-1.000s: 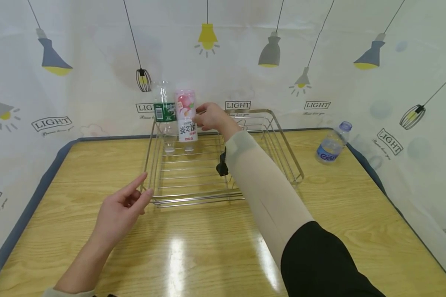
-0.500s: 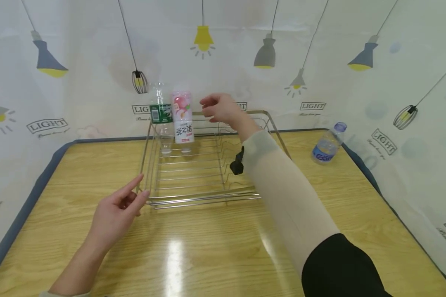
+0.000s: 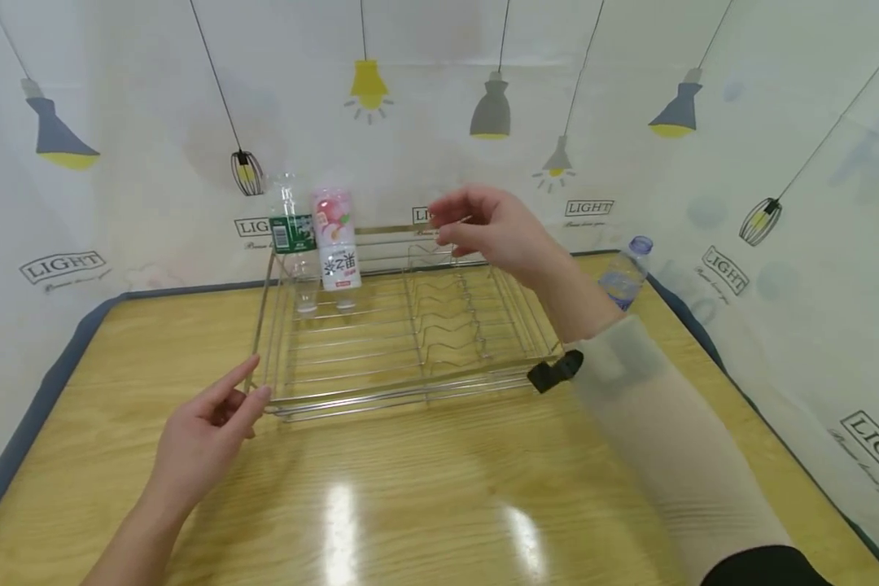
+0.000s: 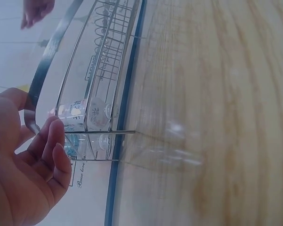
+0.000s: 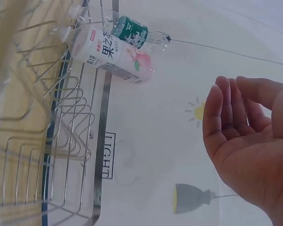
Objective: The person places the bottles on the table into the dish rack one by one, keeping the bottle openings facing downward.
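Observation:
A wire dish rack [image 3: 359, 399] stands on the table. My left hand [image 3: 201, 431] holds its front left corner; in the left wrist view the fingers [image 4: 54, 150] curl about the metal rim. Two upside-down plastic bottles lean side by side in the rack's back left: a clear bottle with a green label [image 3: 294, 234] and a peach fruit-tea bottle [image 3: 337, 236] with a pink and white label. My right hand [image 3: 494, 228] hovers above the rack's back right part, fingers loosely bent, nothing in them. The right wrist view shows its palm [image 5: 254, 160] bare, apart from both bottles.
A small clear bottle [image 3: 626, 273] with a blue label and no cap stands beyond the rack's right side, partly behind my right forearm. Wavy wire dividers [image 3: 447, 313] fill the rack's right half. A lamp-printed cloth [image 3: 425, 106] rises behind the wooden table [image 3: 410, 488].
My right hand has let go of the peach fruit-tea bottle and moved to the right. The bottle stays leaning in the rack. My left hand keeps its place at the corner.

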Action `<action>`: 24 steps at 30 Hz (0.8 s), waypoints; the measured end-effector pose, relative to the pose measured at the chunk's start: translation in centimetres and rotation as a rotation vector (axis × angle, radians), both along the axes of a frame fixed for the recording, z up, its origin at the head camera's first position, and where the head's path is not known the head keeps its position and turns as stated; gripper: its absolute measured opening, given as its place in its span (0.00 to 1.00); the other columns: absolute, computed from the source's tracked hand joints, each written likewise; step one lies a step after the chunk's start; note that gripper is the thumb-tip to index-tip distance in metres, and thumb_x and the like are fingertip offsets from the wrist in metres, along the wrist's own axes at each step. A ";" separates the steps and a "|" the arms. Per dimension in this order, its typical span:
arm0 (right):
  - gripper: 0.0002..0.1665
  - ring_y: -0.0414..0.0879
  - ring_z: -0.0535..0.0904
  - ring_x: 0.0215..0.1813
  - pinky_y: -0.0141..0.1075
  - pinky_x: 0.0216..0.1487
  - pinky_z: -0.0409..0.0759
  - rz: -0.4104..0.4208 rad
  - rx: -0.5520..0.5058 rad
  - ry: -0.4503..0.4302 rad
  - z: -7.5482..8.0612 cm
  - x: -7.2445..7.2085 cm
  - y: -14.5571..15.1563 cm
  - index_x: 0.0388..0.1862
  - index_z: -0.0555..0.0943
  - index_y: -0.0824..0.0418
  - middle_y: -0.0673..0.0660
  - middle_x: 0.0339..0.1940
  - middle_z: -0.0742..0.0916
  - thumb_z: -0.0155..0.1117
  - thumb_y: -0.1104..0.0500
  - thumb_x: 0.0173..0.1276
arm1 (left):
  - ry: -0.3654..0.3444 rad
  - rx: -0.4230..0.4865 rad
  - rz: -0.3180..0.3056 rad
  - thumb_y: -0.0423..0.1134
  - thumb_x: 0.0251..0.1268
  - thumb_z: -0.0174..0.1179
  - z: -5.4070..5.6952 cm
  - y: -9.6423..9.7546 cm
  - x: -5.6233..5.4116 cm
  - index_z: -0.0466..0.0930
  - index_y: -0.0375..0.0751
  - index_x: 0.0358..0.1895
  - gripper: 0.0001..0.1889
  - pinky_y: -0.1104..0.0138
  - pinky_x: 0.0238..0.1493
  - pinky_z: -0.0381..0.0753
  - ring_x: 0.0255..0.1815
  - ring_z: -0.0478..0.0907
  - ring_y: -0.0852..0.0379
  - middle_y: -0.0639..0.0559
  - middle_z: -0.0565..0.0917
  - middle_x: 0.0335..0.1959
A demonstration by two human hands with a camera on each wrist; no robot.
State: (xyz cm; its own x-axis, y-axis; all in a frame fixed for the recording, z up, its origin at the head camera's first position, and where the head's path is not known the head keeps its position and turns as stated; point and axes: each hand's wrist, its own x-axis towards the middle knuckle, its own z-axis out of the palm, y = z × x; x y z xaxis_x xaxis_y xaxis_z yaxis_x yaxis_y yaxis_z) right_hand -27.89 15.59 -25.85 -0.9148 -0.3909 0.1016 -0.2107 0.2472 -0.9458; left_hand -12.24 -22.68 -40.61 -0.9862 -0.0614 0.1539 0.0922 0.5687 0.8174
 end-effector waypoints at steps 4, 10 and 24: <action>0.17 0.53 0.86 0.58 0.36 0.53 0.88 -0.004 0.036 0.022 -0.7 2.9 3.2 0.66 0.82 0.60 0.55 0.59 0.88 0.66 0.65 0.82 | 0.013 -0.021 0.005 0.50 0.83 0.66 0.1 0.1 0.1 0.77 0.53 0.80 0.28 0.69 0.25 0.78 0.28 0.82 0.60 0.57 0.86 0.35; 0.16 0.48 0.88 0.52 0.35 0.51 0.88 -0.050 0.056 0.064 -2.5 5.5 8.2 0.65 0.83 0.61 0.50 0.55 0.90 0.67 0.64 0.82 | 0.020 -0.014 0.019 0.49 0.83 0.66 0.1 0.3 0.3 0.78 0.52 0.79 0.27 0.70 0.26 0.79 0.28 0.82 0.62 0.62 0.85 0.34; 0.15 0.42 0.86 0.49 0.30 0.50 0.88 -0.338 -0.240 0.053 -4.6 5.7 19.5 0.63 0.85 0.60 0.50 0.53 0.89 0.69 0.60 0.82 | 0.056 -0.025 0.018 0.48 0.82 0.67 -0.5 0.0 0.2 0.81 0.52 0.76 0.24 0.70 0.25 0.77 0.27 0.81 0.62 0.60 0.86 0.34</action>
State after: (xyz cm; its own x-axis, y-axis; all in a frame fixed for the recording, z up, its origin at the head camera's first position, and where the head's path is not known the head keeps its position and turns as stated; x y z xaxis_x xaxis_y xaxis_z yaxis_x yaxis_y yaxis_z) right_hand -22.20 35.13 -30.44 -0.9785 -0.0290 0.2041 -0.2058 0.0844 -0.9749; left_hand -12.04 -22.73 -41.07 -0.9747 -0.0743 0.2108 0.1273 0.5907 0.7968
